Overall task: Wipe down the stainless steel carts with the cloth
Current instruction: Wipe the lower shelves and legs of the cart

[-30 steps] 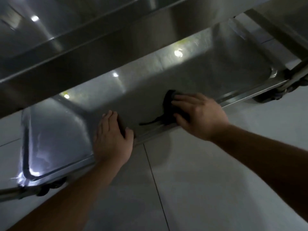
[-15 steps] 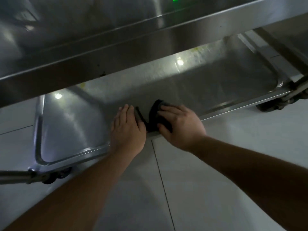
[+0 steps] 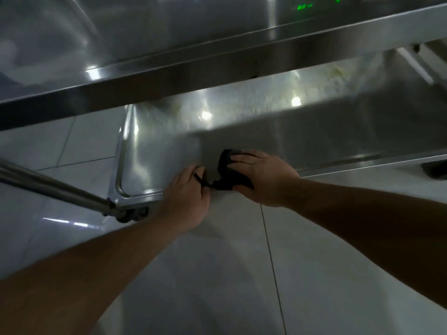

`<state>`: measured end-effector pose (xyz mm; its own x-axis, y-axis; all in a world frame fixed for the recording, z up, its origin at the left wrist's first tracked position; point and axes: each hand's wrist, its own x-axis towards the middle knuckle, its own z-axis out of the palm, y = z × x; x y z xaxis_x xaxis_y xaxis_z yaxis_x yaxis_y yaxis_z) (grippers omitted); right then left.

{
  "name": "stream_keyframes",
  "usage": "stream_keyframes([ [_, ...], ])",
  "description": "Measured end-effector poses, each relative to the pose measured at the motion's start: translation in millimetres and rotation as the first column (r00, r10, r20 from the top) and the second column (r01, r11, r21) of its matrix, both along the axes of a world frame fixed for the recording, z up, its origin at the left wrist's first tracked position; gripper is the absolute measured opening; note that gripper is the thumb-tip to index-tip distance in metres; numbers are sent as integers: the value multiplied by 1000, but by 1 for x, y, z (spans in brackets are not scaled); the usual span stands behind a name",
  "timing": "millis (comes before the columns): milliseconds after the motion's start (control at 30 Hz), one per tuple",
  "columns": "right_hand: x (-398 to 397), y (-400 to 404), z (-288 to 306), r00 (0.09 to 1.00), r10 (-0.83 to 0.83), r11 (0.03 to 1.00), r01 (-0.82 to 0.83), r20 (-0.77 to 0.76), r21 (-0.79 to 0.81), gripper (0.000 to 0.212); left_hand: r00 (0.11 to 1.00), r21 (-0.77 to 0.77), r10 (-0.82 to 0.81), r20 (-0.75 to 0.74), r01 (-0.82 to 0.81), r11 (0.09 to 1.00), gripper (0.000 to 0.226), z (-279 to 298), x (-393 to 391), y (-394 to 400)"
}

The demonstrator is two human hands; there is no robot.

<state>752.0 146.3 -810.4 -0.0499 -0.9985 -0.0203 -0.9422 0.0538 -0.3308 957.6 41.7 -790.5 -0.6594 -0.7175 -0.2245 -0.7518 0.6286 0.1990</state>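
On brushed steel shelf [image 3: 314, 131], right hand [image 3: 261, 177] pressing crumpled dark cloth [image 3: 227, 172]

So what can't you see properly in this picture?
Head view only:
- Cloth: mostly covered by the right hand.
- Left hand fingertips: curled out of sight.
- Caster: dark, partly behind the cart leg.
- Green lights: too blurred to read.
- Upper shelf: cut off at the top.

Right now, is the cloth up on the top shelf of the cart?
No, the dark cloth lies on the cart's bottom shelf near its front edge, under the right hand, well below the top shelf.
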Motion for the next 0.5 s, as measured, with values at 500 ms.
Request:
stream_keyframes([
  [500, 73, 3, 39, 969, 29, 986, 12, -246, 164, 36, 990, 162, 52, 133, -74, 984, 64, 24, 36, 18],
])
